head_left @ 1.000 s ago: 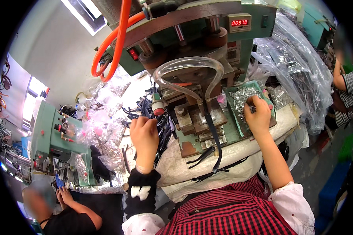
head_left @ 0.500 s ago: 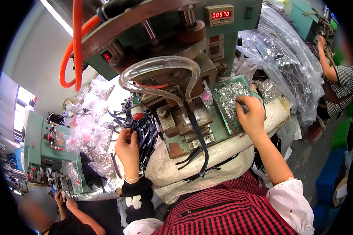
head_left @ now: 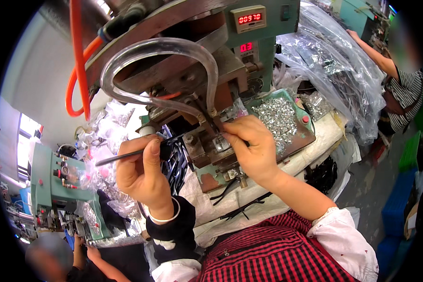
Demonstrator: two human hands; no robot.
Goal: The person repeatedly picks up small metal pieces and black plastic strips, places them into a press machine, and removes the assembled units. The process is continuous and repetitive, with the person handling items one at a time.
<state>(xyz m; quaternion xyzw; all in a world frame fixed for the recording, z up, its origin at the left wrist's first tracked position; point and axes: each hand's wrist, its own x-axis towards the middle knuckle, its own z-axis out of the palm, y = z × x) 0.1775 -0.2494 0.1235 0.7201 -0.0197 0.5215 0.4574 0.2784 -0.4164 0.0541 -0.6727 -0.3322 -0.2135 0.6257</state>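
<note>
My left hand (head_left: 141,174) grips a thin black cord (head_left: 122,157) that sticks out to the left, just left of the green press machine (head_left: 249,56). My right hand (head_left: 251,148) is pinched at the metal die (head_left: 211,141) under the clear curved tube (head_left: 164,47); its fingertips seem to hold a small metal piece, which is too small to make out. A tray of small silver metal parts (head_left: 279,115) lies just right of that hand. A bundle of black cords (head_left: 176,162) hangs between my hands.
An orange hose (head_left: 77,61) loops at upper left. Clear plastic bags (head_left: 324,61) pile at the right, where another person (head_left: 399,89) works. A second green machine (head_left: 56,188) stands at lower left with another person's hands (head_left: 87,251) below it. White cloth (head_left: 272,178) covers the bench edge.
My right hand has moved from the tray of metal parts left to the die. My left hand has lifted a black cord out of the bundle. The view has come closer to the machine.
</note>
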